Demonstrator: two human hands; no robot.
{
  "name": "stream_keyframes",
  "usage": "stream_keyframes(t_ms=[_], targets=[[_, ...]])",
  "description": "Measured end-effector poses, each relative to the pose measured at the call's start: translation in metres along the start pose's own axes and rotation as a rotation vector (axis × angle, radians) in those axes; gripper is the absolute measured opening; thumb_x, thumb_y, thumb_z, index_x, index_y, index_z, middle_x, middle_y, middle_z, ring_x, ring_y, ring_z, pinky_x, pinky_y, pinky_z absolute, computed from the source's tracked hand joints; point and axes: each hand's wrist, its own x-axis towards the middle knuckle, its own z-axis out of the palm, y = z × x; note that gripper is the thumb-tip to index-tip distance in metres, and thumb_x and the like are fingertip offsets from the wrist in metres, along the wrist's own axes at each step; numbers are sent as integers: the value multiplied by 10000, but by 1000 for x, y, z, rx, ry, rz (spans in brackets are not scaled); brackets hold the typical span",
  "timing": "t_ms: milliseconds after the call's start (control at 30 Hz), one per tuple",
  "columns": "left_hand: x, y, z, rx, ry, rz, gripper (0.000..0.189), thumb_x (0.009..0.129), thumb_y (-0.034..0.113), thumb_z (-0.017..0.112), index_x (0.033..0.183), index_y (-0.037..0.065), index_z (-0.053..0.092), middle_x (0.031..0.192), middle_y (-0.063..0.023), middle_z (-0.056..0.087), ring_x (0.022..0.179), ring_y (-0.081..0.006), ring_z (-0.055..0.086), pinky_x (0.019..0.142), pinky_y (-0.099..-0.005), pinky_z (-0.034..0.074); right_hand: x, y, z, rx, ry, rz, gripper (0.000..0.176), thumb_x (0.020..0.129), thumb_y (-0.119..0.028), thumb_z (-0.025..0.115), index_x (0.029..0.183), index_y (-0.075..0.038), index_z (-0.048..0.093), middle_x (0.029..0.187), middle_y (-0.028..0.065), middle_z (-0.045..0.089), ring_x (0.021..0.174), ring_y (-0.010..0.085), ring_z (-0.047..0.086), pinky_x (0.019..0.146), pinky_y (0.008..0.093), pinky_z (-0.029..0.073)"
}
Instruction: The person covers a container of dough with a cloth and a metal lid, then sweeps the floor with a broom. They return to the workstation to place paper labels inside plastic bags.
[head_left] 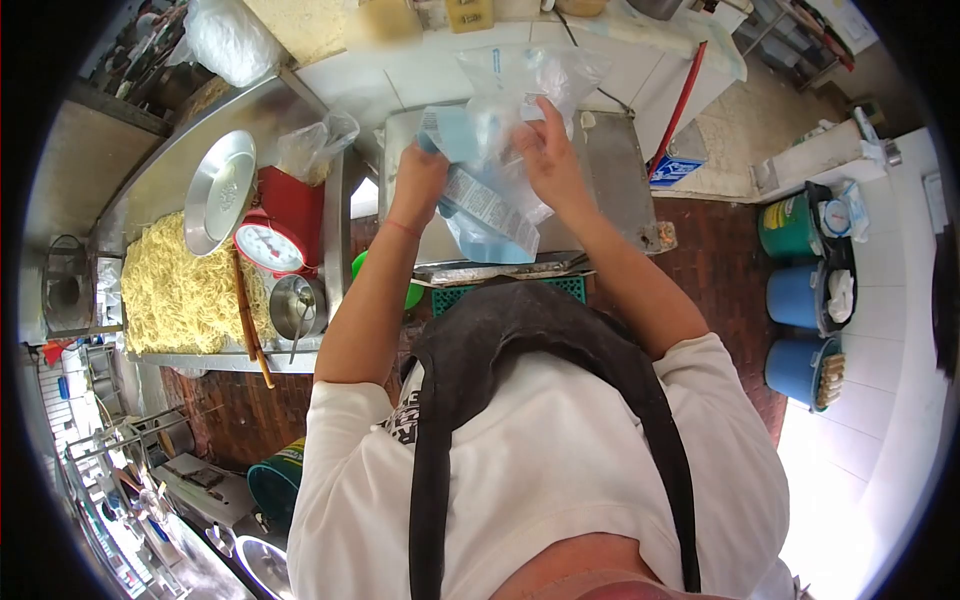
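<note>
My left hand (422, 180) is closed on a light blue printed packet (490, 205), which hangs down over the metal worktop (610, 170). To its right, my right hand (545, 155) is raised against a clear plastic bag (500, 110), with the index finger stretched out and the other fingers partly bent. The clear bag lies behind and between both hands and overlaps the packet. Whether the right fingers pinch the bag's film is hard to make out.
On the left counter are a heap of noodles (180, 285), a red scale (285, 220) with a metal pan (221, 192), wooden sticks (246, 315) and a metal pot (298, 306). Blue buckets (795, 296) stand at right. A red hose (680, 108) hangs beyond the worktop.
</note>
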Motion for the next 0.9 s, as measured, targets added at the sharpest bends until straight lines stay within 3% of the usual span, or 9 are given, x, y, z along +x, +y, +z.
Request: stream_keyframes(t_ms=[67,167,267,367,467,567,733,867,900], targets=[[-1,2,0,26,3,22,235,910,89,576,1080,-47,664,921,-110,705,809,-170,643,706,-322,506,-1,-18,-7,102,-52,103,901,942,-441,672,1557,2,186,1234,263,634,1144,407,615,998,472,458],[-2,1,0,67,-13,76,244,911,84,563,1098,-40,659,933,-111,709,817,-169,645,704,-325,506,-10,-18,6,-191,4,-152,1042,866,-484,741,1559,33,159,1279,267,609,1190,425,579,1056,505,399],[-4,-3,-2,8,-3,37,248,915,87,561,1110,-31,660,952,-110,714,827,-166,646,706,-326,508,-10,-9,11,-284,26,-149,1159,793,-505,817,1572,19,137,1331,257,586,1251,360,574,1065,428,430],[-3,-4,-2,-4,17,2,244,918,86,568,1114,-23,664,955,-102,712,835,-158,645,716,-323,510,-12,-6,2,-235,-59,-167,1107,845,-486,783,1575,16,119,1359,258,566,1290,346,545,1085,418,413],[-3,-7,-2,-2,0,28,242,915,82,576,1114,-23,665,942,-93,704,838,-153,643,724,-318,511,-8,9,-5,90,-91,-133,938,950,-448,679,1580,-6,143,1386,239,551,1295,325,535,1093,410,406],[-3,-7,-1,-70,-1,14,240,908,63,568,1108,-27,665,932,-91,703,831,-151,641,723,-314,510,-6,29,-9,70,-109,48,754,1038,-410,549,1581,-34,186,1392,202,557,1283,297,534,1093,388,402],[-1,-2,-10,86,3,73,223,893,16,557,1084,-34,661,936,-87,708,821,-141,635,720,-305,512,-13,43,-13,114,-38,31,659,1060,-444,485,1554,-60,278,1376,172,576,1236,259,564,1067,356,414],[-9,30,-20,378,104,554,150,926,74,606,1046,5,664,916,-31,691,812,-138,645,718,-297,515,-18,21,-18,111,67,33,592,1056,-405,506,1504,-42,372,1301,163,620,1157,272,610,1024,373,451],[-10,39,-21,133,119,533,163,915,42,598,1059,-5,656,942,-51,689,818,-135,640,721,-302,519,-19,15,-19,67,94,48,581,1056,-406,507,1491,-39,391,1292,163,622,1148,265,611,1019,369,452]])
